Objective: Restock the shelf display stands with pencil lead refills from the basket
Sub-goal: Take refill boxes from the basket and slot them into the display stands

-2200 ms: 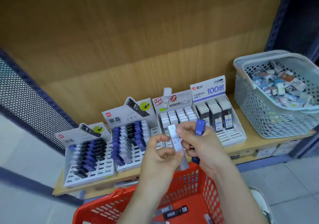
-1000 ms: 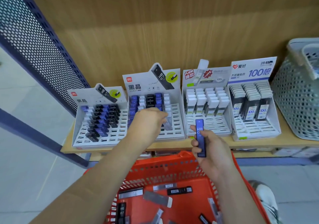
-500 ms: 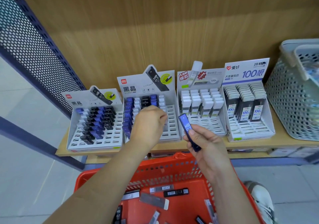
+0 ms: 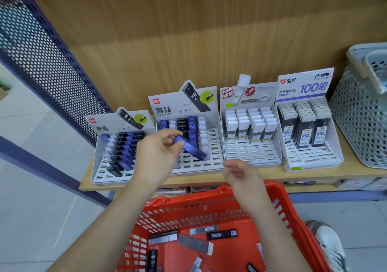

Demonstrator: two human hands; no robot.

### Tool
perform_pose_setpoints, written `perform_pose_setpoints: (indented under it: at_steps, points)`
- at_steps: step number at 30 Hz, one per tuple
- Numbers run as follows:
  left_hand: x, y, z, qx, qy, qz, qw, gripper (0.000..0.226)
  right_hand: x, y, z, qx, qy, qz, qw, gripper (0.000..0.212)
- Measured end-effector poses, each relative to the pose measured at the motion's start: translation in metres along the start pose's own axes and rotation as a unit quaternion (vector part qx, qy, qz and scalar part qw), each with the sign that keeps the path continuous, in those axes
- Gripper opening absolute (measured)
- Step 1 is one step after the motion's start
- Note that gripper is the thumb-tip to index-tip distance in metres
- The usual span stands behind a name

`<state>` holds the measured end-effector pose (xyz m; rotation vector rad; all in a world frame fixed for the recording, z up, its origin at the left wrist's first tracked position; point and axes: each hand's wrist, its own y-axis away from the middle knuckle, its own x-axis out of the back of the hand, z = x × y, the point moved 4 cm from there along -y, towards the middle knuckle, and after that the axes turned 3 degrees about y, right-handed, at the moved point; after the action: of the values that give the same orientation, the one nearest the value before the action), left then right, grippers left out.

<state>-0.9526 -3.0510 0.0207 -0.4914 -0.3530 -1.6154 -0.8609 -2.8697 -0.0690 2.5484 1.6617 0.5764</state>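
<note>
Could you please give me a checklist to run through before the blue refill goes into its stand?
1. Left hand grips blue refill: ok.
2. Refill above second HB 0.7 stand: ok.
3. Free slots in its front rows: ok.
4. Refill upright for a slot: not ok, tilted.
5. Right hand free: ok.
6. Next slot in blue column: cannot tell, hand hides it.

Left hand [image 4: 159,152]: bare forearm reaching up from the lower left, back of the hand toward the camera. Thumb and fingertips pinch the upper end of a blue refill [image 4: 191,149], which tilts down to the right.

Right hand [image 4: 240,173]: bare forearm rising from the lower right. Fingers loosely curled, empty. Lower than the left hand and apart from it.
</note>
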Motion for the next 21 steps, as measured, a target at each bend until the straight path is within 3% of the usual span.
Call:
perform_pose_setpoints:
  at_steps: [2,6,10,17,21]
  points:
    - [0.006,-0.008,0.000,-0.030,-0.057,0.015,0.998,0.020,-0.004,-0.002,0.006,0.031,0.099,0.005,0.995,0.027]
    - [-0.008,-0.011,0.002,-0.074,-0.155,-0.035,0.984,0.025,-0.017,0.000,0.010,0.095,0.234,0.007,0.968,0.041]
    - [-0.024,-0.012,0.002,-0.114,-0.227,-0.077,0.964,0.026,-0.023,-0.002,0.011,0.102,0.285,0.012,0.953,0.048]
    - [-0.031,-0.015,-0.001,-0.131,-0.248,-0.122,0.952,0.026,-0.028,-0.003,0.014,0.089,0.334,0.003,0.938,0.052]
    - [-0.041,-0.016,-0.008,-0.221,-0.307,-0.153,0.913,0.018,-0.028,-0.003,0.015,0.091,0.336,0.000,0.938,0.052]
